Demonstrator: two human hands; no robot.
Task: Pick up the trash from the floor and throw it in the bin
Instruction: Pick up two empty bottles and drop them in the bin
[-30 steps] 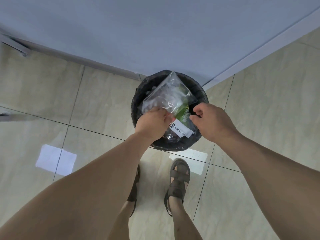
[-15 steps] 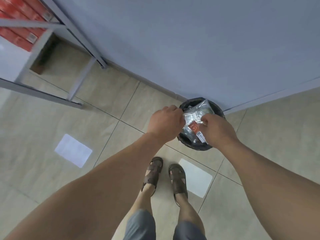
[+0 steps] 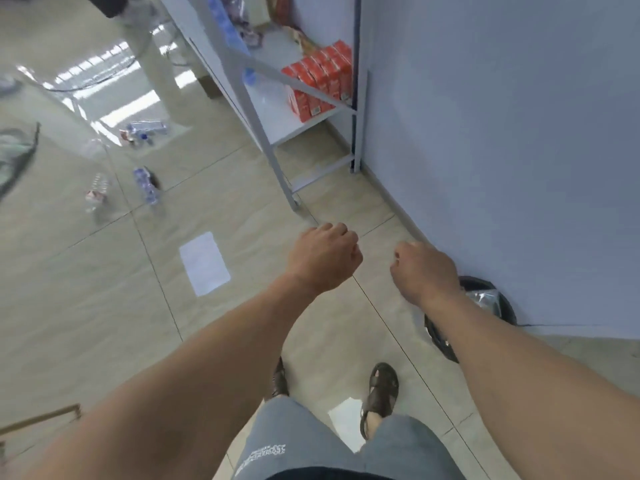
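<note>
Both hands hang empty over the tiled floor — the left hand with fingers curled into a loose fist, the right hand with fingers curled under, gripping nothing. The black bin sits against the wall, just beyond the right forearm, a clear plastic bag inside it. Well away from the bin, bottles lie scattered on the floor.

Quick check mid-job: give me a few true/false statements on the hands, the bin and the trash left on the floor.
1. Both the left hand and the right hand hold nothing. True.
2. The bin stands in the middle of the floor, far from the wall. False: it sits against the wall, beside the right forearm.
3. A clear plastic bag lies in the bin. True.
4. No trash is left on the floor. False: plastic bottles lie far left.
</note>
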